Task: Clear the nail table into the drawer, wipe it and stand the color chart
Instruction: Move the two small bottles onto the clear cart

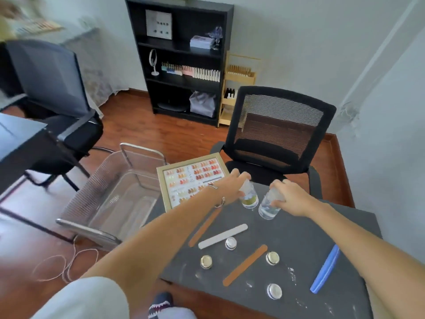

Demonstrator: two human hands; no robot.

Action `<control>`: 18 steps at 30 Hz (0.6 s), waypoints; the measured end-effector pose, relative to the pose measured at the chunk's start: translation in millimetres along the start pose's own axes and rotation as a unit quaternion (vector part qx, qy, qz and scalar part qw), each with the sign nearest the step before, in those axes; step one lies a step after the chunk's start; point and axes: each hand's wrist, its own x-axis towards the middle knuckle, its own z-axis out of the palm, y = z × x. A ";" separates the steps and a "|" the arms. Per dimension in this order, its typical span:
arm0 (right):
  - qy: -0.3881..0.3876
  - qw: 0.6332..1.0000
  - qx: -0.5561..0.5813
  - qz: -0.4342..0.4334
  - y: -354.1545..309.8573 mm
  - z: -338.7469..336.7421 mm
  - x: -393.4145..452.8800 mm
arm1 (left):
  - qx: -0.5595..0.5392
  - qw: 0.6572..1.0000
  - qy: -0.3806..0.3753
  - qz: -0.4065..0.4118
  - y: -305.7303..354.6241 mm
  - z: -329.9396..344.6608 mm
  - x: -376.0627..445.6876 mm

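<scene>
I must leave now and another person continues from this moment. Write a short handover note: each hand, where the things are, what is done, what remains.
Left hand: closed on the bottle with yellow-green liquid, at the far side of the table.
Right hand: closed on the clear bottle, tilted, beside the first.
On the table: two brown files, a white file, a blue file, four small jars, white dust.
Color chart: lying at the table's far left corner.
Drawer: clear, open to the left of the table, looks empty.
Done: nothing in the drawer yet.
Left: move everything into it, wipe the table, stand the chart.
</scene>
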 end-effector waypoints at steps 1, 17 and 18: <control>0.010 1.000 -0.004 -0.020 -21.0 -9.1 13.4 | -0.010 1.000 0.015 -0.009 -20.3 -15.1 -14.7; 0.045 0.986 0.124 -0.099 -391.5 74.5 222.4 | -0.057 0.963 0.002 -0.263 -404.5 -49.7 -139.8; 0.037 0.988 0.120 -0.084 -398.3 90.5 230.7 | -0.061 0.961 -0.005 -0.269 -416.5 -41.3 -133.4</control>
